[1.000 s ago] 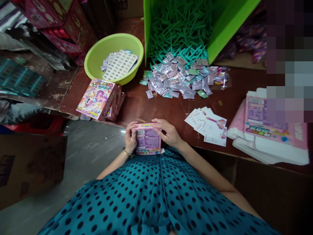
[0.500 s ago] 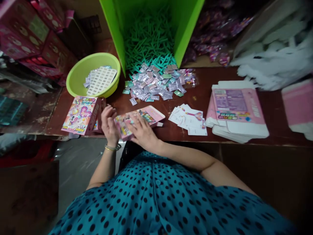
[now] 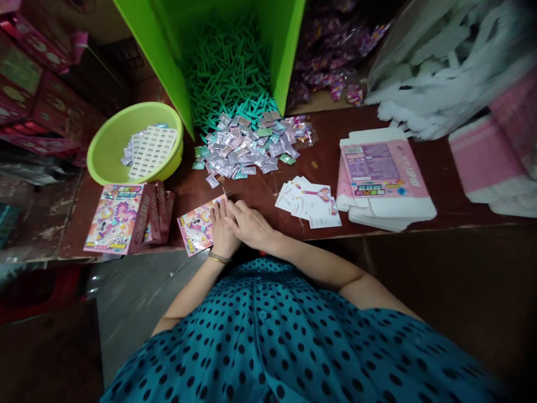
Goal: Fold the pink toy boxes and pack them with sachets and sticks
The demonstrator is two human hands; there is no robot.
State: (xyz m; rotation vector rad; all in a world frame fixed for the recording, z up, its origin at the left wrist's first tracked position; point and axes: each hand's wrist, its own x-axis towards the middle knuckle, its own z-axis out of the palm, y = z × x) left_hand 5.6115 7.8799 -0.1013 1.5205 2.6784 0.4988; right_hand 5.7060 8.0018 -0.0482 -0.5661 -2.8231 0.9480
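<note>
A pink printed cardboard box (image 3: 197, 225) lies face up near the table's front edge. Across its right part rests my left hand (image 3: 224, 230), gripping it with the fingers over the printed face. My right hand (image 3: 250, 226) is closed at the box's right end, its bent fingers against the end flap and touching my left hand. Both hands hide most of that end. To the left, another finished-looking pink box (image 3: 112, 217) stands beside several similar boxes (image 3: 158, 215).
Behind my hands lie a heap of small foil sachets (image 3: 243, 146) and a green bin (image 3: 289, 61) of green plastic sticks (image 3: 229, 61). A yellow-green bowl (image 3: 100, 151) holds printed sheets. Rightward are white cards (image 3: 312, 204), flattened pink cartons (image 3: 388, 173) and a bag of white pieces (image 3: 436, 84).
My left hand has come down from the box's left side onto its right part. My right hand has shifted to the right end, where the extended flap no longer shows. The view has turned.
</note>
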